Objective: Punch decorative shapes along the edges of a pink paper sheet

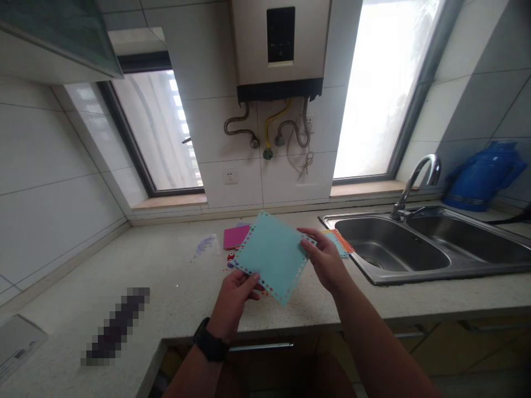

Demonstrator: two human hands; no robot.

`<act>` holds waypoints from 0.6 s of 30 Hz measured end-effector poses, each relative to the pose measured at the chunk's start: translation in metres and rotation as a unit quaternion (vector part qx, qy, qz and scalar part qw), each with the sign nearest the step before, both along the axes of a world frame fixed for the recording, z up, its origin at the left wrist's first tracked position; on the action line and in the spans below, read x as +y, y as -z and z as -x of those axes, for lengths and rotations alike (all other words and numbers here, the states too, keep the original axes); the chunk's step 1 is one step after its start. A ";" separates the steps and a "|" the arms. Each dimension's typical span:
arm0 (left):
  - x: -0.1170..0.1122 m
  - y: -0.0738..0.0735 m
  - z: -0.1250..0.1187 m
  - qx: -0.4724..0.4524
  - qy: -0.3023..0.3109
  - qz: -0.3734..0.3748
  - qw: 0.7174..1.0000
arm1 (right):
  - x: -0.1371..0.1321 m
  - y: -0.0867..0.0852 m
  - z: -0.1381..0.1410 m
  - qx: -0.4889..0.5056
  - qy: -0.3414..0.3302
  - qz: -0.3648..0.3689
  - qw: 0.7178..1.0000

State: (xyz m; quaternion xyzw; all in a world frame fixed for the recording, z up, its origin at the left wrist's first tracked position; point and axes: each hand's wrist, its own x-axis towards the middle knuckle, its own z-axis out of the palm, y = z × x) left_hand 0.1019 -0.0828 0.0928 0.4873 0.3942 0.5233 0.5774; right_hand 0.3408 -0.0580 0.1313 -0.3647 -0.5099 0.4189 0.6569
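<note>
We find the teal sheet [271,255] held above the counter [174,287], the left hand [234,296] pinching its 7 o'clock corner and the right hand [326,260] its 3 o'clock edge. We judge it is being looked over. It is square, thin and matt with a punched lace border, so further handling calls for a light pinch.

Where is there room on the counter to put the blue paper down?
Bare counter lies left of the pink sheet, and along the edge in front of the sink. It is crowded behind the blue paper, between the pink sheet and the orange-edged sheet.
</note>
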 end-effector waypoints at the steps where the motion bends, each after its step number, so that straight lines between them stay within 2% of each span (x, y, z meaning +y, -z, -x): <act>1: 0.001 0.002 -0.001 0.001 -0.005 0.002 1.000 | -0.002 0.008 0.001 0.007 -0.020 0.021 1.000; 4: 0.005 0.007 -0.003 0.012 -0.013 0.005 1.000 | -0.008 0.029 0.008 -0.045 -0.069 0.064 0.995; 7: 0.007 0.009 -0.005 0.023 -0.018 -0.002 1.000 | -0.011 0.039 0.015 -0.070 -0.069 0.078 0.992; 12: 0.011 0.005 -0.007 0.036 -0.028 -0.018 0.999 | -0.007 0.041 0.024 -0.053 -0.039 0.072 0.995; 18: 0.018 -0.015 -0.010 0.054 -0.044 -0.046 0.996 | 0.002 0.034 0.032 -0.032 0.009 0.044 0.998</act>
